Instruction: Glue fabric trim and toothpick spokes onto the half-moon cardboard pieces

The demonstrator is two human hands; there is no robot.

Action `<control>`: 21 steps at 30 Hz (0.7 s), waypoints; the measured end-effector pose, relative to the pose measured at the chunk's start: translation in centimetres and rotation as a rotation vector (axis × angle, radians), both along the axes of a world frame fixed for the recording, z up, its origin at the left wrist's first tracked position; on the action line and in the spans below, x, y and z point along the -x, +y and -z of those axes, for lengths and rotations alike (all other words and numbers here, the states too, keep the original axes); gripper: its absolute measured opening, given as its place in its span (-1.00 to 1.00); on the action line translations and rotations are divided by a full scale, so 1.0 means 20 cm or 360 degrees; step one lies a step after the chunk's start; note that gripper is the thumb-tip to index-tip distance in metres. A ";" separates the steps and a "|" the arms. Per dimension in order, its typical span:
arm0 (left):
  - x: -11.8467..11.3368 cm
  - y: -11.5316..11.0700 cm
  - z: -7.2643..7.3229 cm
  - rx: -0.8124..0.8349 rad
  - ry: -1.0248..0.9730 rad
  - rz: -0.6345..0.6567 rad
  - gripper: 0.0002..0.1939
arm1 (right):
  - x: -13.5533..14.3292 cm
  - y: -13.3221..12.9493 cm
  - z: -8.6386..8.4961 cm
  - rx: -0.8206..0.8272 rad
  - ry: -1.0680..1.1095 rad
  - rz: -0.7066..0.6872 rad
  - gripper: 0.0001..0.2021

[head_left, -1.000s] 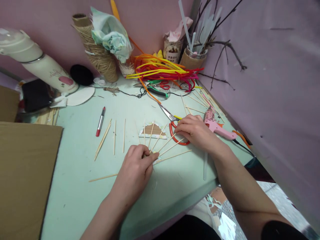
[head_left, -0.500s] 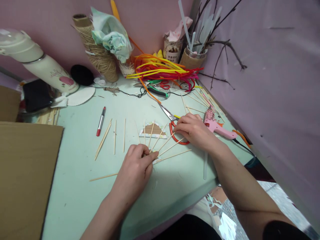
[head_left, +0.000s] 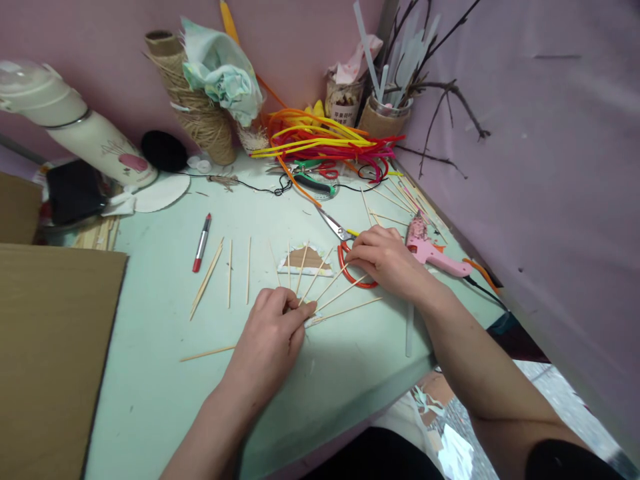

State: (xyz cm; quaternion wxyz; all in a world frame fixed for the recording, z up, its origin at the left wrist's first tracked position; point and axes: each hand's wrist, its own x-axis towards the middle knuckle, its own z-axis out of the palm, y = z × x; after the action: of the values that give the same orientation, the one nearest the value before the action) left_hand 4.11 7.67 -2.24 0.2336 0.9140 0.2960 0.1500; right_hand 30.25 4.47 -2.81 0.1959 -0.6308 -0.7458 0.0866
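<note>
Thin wooden sticks (head_left: 340, 291) spread like a fan from a small patterned piece (head_left: 311, 321), mostly hidden under my left hand (head_left: 274, 327). The closed fingers of that hand press on the sticks where they meet. My right hand (head_left: 381, 257) is closed too, its fingertips pinching the outer end of one stick. Beneath the right fingers lie scissors (head_left: 344, 256) with orange-red handles. Behind the fan rests a half-round cardboard piece (head_left: 313, 259) with a patterned cloth edge, and some sticks cross over it.
A pink glue gun (head_left: 435, 253) lies right of my right hand, by a clear glue stick (head_left: 409, 333). Loose sticks (head_left: 230, 273) and a silver-red pen (head_left: 202, 243) lie leftward. Cardboard (head_left: 55, 353) covers the left side. Colourful pipe cleaners (head_left: 325, 140) and a bottle (head_left: 95, 137) stand behind.
Almost nothing differs. Both hands hold the same places on the sticks, and the view has shifted very slightly.
</note>
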 end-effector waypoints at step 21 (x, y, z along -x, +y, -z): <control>0.00 0.00 0.00 -0.0009 0.0097 0.0001 -0.63 | 0.00 0.00 0.00 0.0001 0.0007 0.0023 -0.85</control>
State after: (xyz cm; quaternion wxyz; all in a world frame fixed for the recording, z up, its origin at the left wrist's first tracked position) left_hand 4.17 7.67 -2.14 0.2219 0.9189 0.3021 0.1229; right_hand 30.21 4.37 -2.81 0.1981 -0.6361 -0.7407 0.0867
